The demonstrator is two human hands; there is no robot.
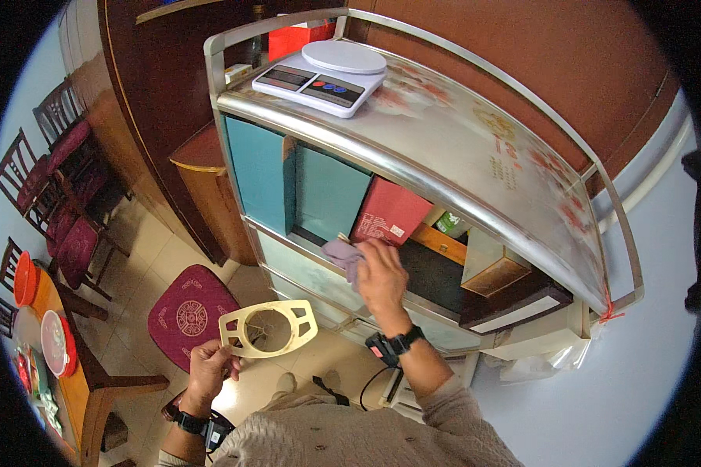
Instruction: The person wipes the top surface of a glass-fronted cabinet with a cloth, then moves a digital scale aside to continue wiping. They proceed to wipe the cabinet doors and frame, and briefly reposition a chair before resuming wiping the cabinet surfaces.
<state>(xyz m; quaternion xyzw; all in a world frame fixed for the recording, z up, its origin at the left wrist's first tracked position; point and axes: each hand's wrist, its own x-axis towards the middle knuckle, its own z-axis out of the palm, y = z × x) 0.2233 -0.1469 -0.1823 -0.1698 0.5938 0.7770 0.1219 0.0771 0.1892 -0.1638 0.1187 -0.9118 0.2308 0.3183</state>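
My left hand point(209, 369) grips one end of a flat cream plastic holder point(239, 345) with a large round hole and cut-out ends, held above the floor. My right hand point(382, 276) is closed on a crumpled purple cloth point(346, 257) at the front edge of the cabinet's open shelf. Behind the cloth, a red box point(390, 211) bearing writing leans in the shelf beside teal boxes point(330, 192). On the cabinet's patterned top point(438, 117) sits a white kitchen scale point(320, 79) with a round platform.
A metal rail point(485, 67) borders the cabinet top. A stool with a maroon cushion point(191, 318) stands left of the cabinet. Further left are a wooden table point(73, 379) with red bowls point(58, 344) and several dark chairs point(76, 251). A black cable point(367, 388) hangs near my feet.
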